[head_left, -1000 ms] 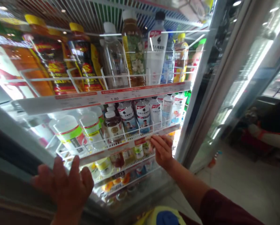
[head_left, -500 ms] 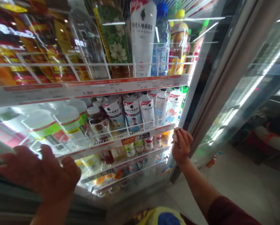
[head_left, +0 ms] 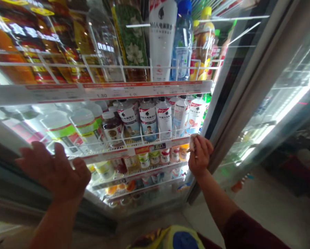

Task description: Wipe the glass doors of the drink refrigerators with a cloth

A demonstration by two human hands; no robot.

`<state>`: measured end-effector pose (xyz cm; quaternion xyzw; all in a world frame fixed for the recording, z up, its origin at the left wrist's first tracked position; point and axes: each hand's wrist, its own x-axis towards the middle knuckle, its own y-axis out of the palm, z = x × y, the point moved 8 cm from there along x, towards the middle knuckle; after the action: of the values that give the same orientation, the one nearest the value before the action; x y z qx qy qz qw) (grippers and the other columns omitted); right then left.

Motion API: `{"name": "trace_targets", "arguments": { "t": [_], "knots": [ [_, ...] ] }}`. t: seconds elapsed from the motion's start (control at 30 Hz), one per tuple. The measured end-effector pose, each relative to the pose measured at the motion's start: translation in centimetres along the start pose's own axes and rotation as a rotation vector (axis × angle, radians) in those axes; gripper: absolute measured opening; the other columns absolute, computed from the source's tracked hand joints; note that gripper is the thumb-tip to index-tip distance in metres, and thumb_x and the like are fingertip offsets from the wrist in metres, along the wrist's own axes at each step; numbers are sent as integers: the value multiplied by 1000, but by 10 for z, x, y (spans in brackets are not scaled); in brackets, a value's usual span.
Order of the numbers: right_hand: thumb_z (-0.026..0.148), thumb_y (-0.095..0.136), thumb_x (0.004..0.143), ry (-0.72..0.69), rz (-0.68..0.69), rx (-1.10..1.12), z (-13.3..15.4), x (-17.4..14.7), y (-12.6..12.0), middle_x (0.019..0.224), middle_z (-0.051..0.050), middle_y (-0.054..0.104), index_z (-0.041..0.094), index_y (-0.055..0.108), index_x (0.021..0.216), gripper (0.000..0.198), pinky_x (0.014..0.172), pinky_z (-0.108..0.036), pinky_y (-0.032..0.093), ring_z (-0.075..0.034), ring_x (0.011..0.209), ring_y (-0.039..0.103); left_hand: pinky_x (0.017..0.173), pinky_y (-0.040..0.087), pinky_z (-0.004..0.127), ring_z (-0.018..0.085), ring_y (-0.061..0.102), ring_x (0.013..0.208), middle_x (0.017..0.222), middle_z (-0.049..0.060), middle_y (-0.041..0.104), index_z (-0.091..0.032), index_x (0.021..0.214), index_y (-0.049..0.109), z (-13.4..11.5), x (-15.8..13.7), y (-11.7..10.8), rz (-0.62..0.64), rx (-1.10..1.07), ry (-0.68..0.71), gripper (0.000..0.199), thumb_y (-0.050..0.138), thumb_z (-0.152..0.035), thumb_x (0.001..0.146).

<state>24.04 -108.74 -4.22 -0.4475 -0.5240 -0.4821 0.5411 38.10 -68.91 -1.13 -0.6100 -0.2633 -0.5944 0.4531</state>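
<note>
My right hand (head_left: 199,157) is closed around a small, crumpled whitish cloth (head_left: 193,142), close to the right side of the drinks fridge near the end of a shelf rail. Whether the wad is fabric or paper is hard to make out. At the left, my left hand (head_left: 58,173) is raised with its fingers spread and nothing in it, in front of the lower left shelves. Reflected light streaks suggest glass between me and the bottles. Behind it stand white-capped bottles with green bands (head_left: 84,124). White-labelled bottles (head_left: 148,119) fill the shelf between my hands.
Tall bottles stand on the upper shelf, among them a blue-capped bottle (head_left: 182,41). A price rail (head_left: 100,93) runs below them. Small cups (head_left: 155,157) sit lower down. A grey door frame (head_left: 238,100) rises at the right, and pale floor (head_left: 212,221) shows below.
My left hand has shifted slightly right and up in view, its fingers still spread. The right hand has risen a little, keeping the cloth. The view has shifted slightly.
</note>
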Motion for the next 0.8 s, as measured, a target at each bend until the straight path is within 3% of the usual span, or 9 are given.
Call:
{"name": "trace_targets", "arguments": {
  "t": [0.1,0.27,0.33,0.4,0.57,0.63,0.8],
  "knots": [
    [15,55,95,-55,109,17,8,-12,5,136,-12,67,22,48,153,59,105,-46,53,-28,130,56,126,6,67,37,3,159,173,12,6,-22,165,12,-1,1,-1,-17,11,18,73,43,-42,102],
    [17,53,99,-31,-102,-93,-24,54,-7,138,-12,66,21,54,148,50,110,-51,49,-28,131,55,125,5,69,38,2,159,173,13,7,-20,164,18,8,-5,5,9,1,-38,71,39,-51,103],
    [15,52,99,-15,-142,-79,-27,66,-7,139,-12,65,23,56,147,49,110,-50,49,-27,130,56,125,2,70,39,2,159,172,14,9,-19,162,24,13,-7,7,20,-26,-93,73,40,-57,101],
    [14,52,99,-15,-133,-40,-18,57,-4,138,-11,66,24,55,148,50,109,-49,50,-27,129,58,126,2,69,39,3,159,172,14,9,-18,161,26,13,-7,7,25,-28,-103,73,41,-57,101],
    [24,53,99,-80,59,26,7,20,7,147,-17,57,17,44,155,57,110,-52,49,-32,137,50,127,6,65,34,3,160,172,14,9,-18,163,18,1,-2,1,-15,15,7,68,41,-42,104],
    [23,57,98,-115,52,6,3,34,6,146,-16,58,19,46,154,58,110,-53,49,-32,136,50,127,5,65,34,3,160,172,15,10,-17,162,21,3,-3,2,-7,7,-4,68,41,-45,103],
    [14,56,99,-131,-111,-22,-11,83,2,137,-10,65,28,52,150,54,108,-50,51,-27,129,57,126,1,68,38,2,159,171,16,13,-13,157,33,16,-8,8,41,-57,-134,75,43,-61,100]
  ]
}}
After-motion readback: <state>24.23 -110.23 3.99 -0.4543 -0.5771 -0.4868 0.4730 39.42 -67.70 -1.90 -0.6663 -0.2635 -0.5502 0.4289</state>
